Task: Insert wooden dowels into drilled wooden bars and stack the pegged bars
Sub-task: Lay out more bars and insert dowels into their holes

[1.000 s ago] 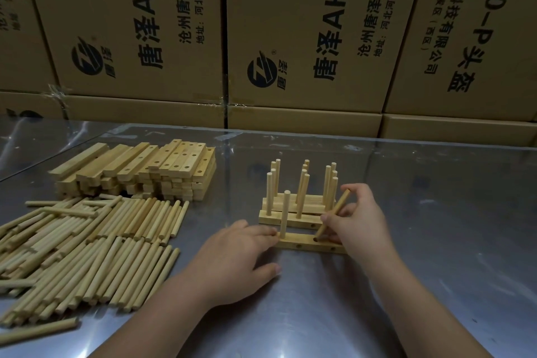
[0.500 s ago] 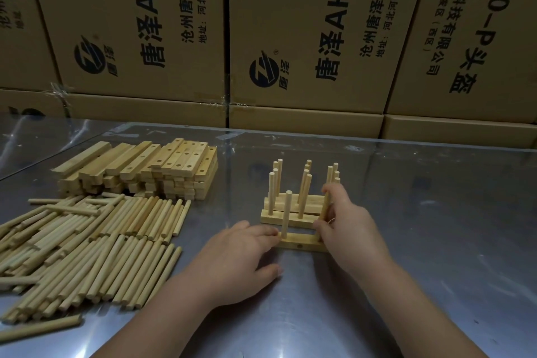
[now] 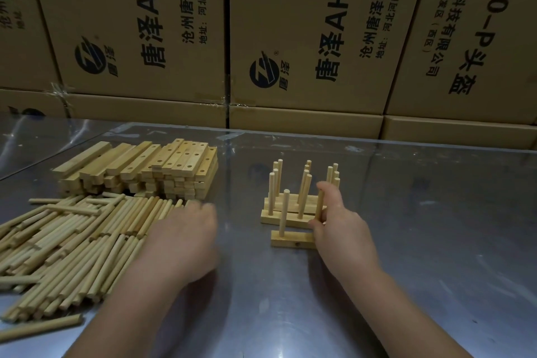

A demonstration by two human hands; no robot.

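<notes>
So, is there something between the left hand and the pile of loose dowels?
Nothing visible does. The left hand hovers at the right edge of the dowel pile, with no object between them.

Stacked cardboard boxes (image 3: 305, 38) behind steel table (image 3: 436, 227)

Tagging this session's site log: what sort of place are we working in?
Probably a warehouse or small factory assembly bench. Stacked printed cartons wall the back, and a metal table holds bulk piles of dowels and drilled bars.
</notes>
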